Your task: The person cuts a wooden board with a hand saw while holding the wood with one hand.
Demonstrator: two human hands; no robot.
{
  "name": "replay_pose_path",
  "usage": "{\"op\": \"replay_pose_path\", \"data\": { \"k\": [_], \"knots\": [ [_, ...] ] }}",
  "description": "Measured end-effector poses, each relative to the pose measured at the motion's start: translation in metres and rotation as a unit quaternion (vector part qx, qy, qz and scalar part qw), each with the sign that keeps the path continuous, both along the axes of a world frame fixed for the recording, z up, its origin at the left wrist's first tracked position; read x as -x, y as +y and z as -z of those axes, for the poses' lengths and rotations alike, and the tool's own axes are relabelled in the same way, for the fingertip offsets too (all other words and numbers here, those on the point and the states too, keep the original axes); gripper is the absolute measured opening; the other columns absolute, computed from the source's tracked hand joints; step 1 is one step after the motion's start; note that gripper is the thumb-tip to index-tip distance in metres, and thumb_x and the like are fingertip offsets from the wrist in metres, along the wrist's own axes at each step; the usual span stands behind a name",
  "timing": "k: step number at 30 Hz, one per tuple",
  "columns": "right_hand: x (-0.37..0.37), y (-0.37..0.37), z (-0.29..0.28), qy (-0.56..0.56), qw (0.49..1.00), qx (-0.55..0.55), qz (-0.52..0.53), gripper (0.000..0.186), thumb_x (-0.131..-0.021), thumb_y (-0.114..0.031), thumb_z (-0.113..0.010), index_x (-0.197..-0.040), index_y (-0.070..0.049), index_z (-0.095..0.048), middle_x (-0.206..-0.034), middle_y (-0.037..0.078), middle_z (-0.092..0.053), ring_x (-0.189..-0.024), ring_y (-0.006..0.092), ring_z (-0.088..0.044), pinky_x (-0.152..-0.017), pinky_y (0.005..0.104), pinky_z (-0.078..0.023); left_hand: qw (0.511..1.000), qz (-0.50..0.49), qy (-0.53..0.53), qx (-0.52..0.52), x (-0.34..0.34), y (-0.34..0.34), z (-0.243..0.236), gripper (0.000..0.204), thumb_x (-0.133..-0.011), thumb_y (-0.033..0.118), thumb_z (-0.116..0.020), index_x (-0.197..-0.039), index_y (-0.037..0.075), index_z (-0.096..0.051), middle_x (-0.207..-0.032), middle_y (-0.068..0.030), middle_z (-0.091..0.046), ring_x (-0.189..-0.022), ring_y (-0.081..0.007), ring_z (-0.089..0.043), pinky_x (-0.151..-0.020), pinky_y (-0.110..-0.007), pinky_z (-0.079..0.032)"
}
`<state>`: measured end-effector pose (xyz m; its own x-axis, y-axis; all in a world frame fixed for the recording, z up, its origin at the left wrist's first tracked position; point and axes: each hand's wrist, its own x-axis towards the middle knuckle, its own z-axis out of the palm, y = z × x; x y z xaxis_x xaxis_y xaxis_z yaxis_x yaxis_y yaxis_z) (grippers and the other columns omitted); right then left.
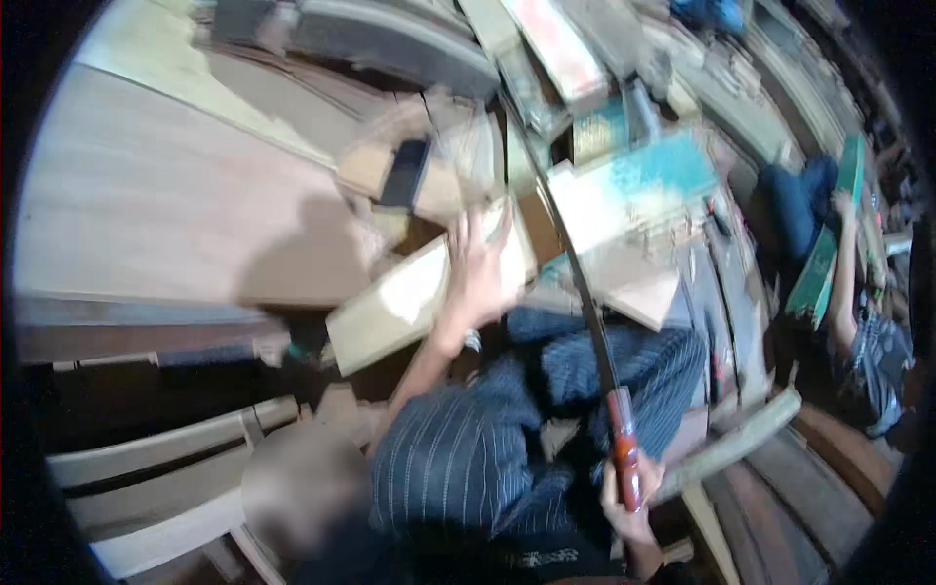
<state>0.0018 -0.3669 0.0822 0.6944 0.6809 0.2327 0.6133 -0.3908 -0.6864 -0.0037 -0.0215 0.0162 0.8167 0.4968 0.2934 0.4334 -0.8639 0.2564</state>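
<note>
My left hand [475, 278] lies across a pale wooden board [390, 304], its fingers stretched out and spread over the upper face. The board slants upward to the right in front of my knees. In my right hand [634, 492] is the reddish-brown handle of a long-bladed tool [577, 263]. Its narrow dark blade runs up and away, past the board's right end; motion blur hides its edge and its far tip. A dark phone [403, 174] lies on wood just beyond my left hand.
A broad pale wooden panel [166, 195] fills the left. Beyond the blade is a board with worn turquoise paint [663, 175]. At the far right another person [873, 361] has a hand on a green board [817, 278]. Slatted wood [175, 458] stands at lower left; curved timbers surround me.
</note>
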Motion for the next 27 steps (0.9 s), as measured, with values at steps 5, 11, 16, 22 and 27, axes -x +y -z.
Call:
{"op": "replay_pose_path", "data": {
  "k": [5,11,16,22,27],
  "knots": [
    [-0.027,0.091,0.007,0.081,0.992,-0.092,0.007,0.014,-0.077,-0.004,-0.074,-0.087,-0.002,-0.064,-0.061,0.014,-0.057,-0.046,0.0297,-0.056,-0.051,0.0330,-0.046,0.996,0.045,-0.052,0.060,0.005,0.000,0.018,0.085,-0.064,0.020,-0.074,-0.140,-0.002,-0.045,-0.128,-0.0284,-0.043,-0.119,-0.0450,-0.041,-0.103,-0.053,-0.033],
    [-0.035,0.114,0.001,0.123,0.986,-0.111,-0.016,0.014,-0.081,-0.003,-0.073,-0.082,-0.002,-0.060,-0.056,0.012,-0.053,-0.044,0.0203,-0.058,-0.048,0.0285,-0.043,0.991,0.053,-0.072,0.101,0.003,-0.002,0.011,0.076,-0.059,0.013,-0.073,-0.131,0.000,-0.054,-0.132,-0.0276,-0.040,-0.121,-0.0451,-0.040,-0.104,-0.052,-0.034],
    [-0.036,0.112,0.007,0.121,0.985,-0.120,-0.022,0.014,-0.081,-0.003,-0.074,-0.084,-0.001,-0.061,-0.059,0.012,-0.056,-0.047,0.0203,-0.060,-0.050,0.0277,-0.046,0.998,0.042,-0.028,0.041,0.002,0.005,0.017,0.067,-0.060,0.007,-0.068,-0.125,-0.004,-0.058,-0.134,-0.0281,-0.040,-0.122,-0.0450,-0.040,-0.105,-0.053,-0.033],
    [-0.034,0.108,0.004,0.126,0.987,-0.101,0.001,0.015,-0.080,-0.003,-0.075,-0.083,-0.002,-0.060,-0.062,0.012,-0.056,-0.046,0.0252,-0.054,-0.051,0.0296,-0.044,0.994,0.043,-0.037,0.094,0.002,-0.005,0.004,0.071,-0.061,0.009,-0.070,-0.130,-0.002,-0.057,-0.133,-0.0281,-0.041,-0.121,-0.0449,-0.040,-0.105,-0.052,-0.033],
    [-0.036,0.099,0.000,0.066,0.988,-0.139,0.035,0.012,-0.084,-0.005,-0.074,-0.086,-0.001,-0.062,-0.060,0.011,-0.051,-0.047,0.0204,-0.049,-0.051,0.0291,-0.040,0.997,0.044,-0.052,0.022,-0.002,0.001,0.045,0.088,-0.061,0.019,-0.077,-0.141,0.002,-0.048,-0.134,-0.0271,-0.041,-0.122,-0.0454,-0.040,-0.106,-0.055,-0.032]
  ]
}}
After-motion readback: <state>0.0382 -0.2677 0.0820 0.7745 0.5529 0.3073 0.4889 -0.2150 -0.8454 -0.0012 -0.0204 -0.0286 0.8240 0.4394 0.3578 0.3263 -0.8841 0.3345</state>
